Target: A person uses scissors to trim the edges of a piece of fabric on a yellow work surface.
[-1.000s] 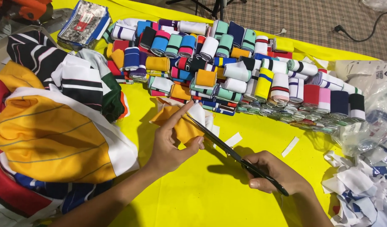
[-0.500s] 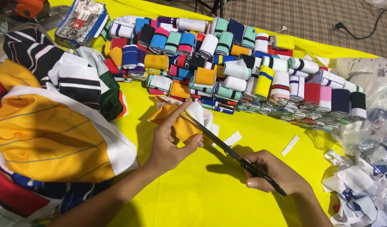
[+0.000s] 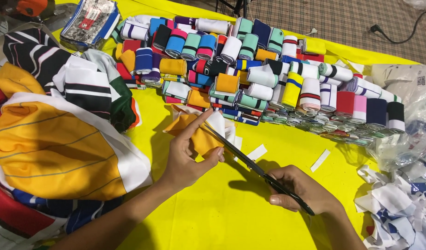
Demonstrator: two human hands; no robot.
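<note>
While the left hand (image 3: 187, 155) pinches the orange-and-white fabric piece (image 3: 201, 132) flat on the yellow table cover (image 3: 213, 208), the right hand (image 3: 301, 192), closed around the black scissors (image 3: 254, 166), lies down-right of it; the blades' long axis runs diagonally up-left into the fabric.

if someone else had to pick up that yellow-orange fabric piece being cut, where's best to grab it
Probably by its left edge, coming from the left. The yellow-orange fabric piece is pinched by the left hand, and the scissors in the right hand reach it from the lower right, blades at its right side. The left edge, lying on the yellow table cover, is clear of the blades.
</note>
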